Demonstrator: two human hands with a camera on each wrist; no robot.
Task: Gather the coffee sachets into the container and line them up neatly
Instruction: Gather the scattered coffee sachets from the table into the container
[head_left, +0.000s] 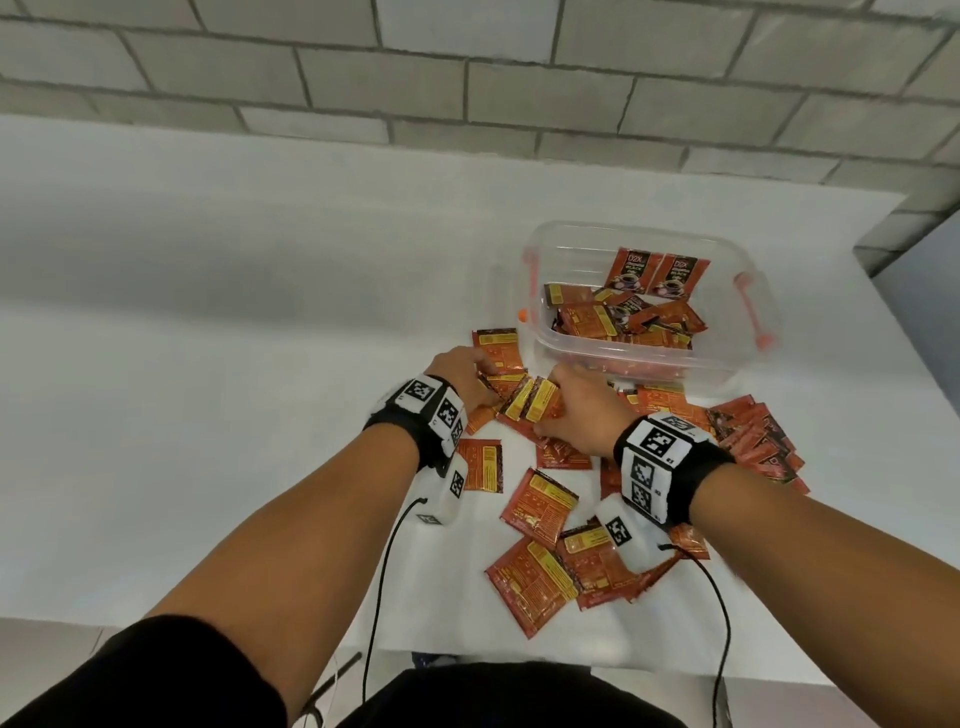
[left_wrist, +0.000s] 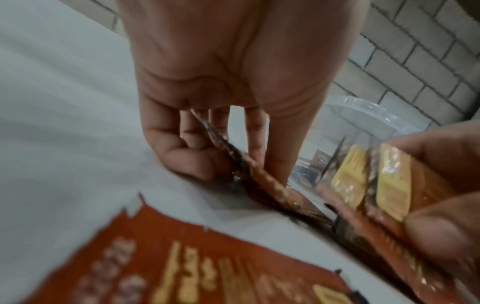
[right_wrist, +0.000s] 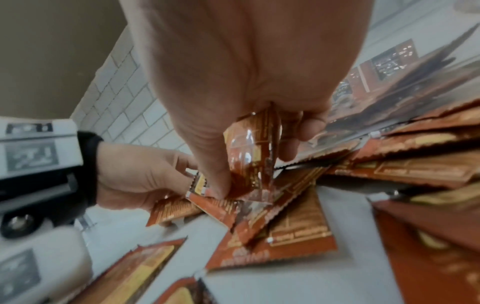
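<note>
White table (head_left: 208, 312) runs to a grey block wall. From the head view, a clear tub (head_left: 748, 358) sits far right, holding a loose heap of sachets with two propped upright at its far side. More sachets (head_left: 540, 504) lie scattered near and right of it. Left hand (head_left: 462, 379) and right hand (head_left: 576, 415) meet just near the tub over a small bunch.

Left wrist view, blurred: left fingers (left_wrist: 187, 160) curl, pinching a sachet edge (left_wrist: 262, 174) against the table.

Right wrist view: right thumb and fingers (right_wrist: 215, 172) pinch a bent sachet (right_wrist: 252, 156) above the pile.

Slick foil packs could fan out and slip if squeezed unevenly, landing crooked in the tub.
</note>
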